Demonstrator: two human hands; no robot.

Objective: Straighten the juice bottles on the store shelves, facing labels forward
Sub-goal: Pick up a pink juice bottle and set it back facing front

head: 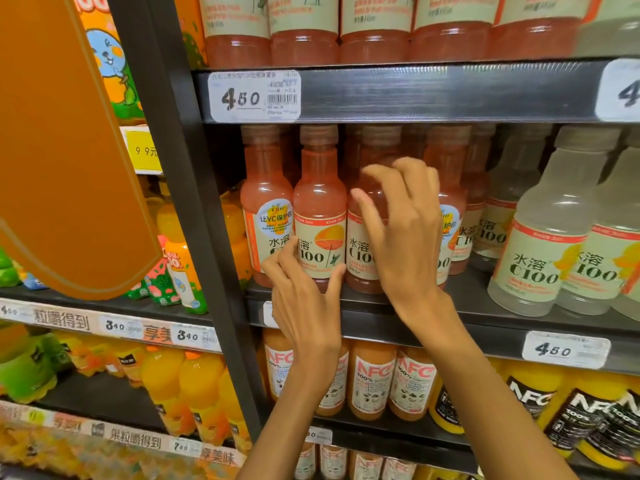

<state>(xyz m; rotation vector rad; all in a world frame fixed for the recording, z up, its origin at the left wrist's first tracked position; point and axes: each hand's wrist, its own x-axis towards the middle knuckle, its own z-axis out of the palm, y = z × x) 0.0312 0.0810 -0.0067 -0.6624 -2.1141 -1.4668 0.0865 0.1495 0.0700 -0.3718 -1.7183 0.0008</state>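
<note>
A row of pink juice bottles marked C100 stands on the middle shelf (491,318). My left hand (306,306) grips the second pink bottle (320,202) low on its body, thumb on the right side and fingers on the left; its label faces forward. My right hand (405,233) is in front of the third pink bottle (358,254), fingers spread and loosely curved over its shoulder; I cannot tell whether they touch it. The first pink bottle (265,206) shows a round sticker. A fourth pink bottle (448,168) is partly hidden behind my right hand.
Pale C100 bottles (540,247) stand to the right on the same shelf. The upper shelf rail (415,93) hangs close above the caps. NFC juice bottles (372,379) fill the shelf below. A dark upright post (194,202) and an orange hanging sign (62,150) are on the left.
</note>
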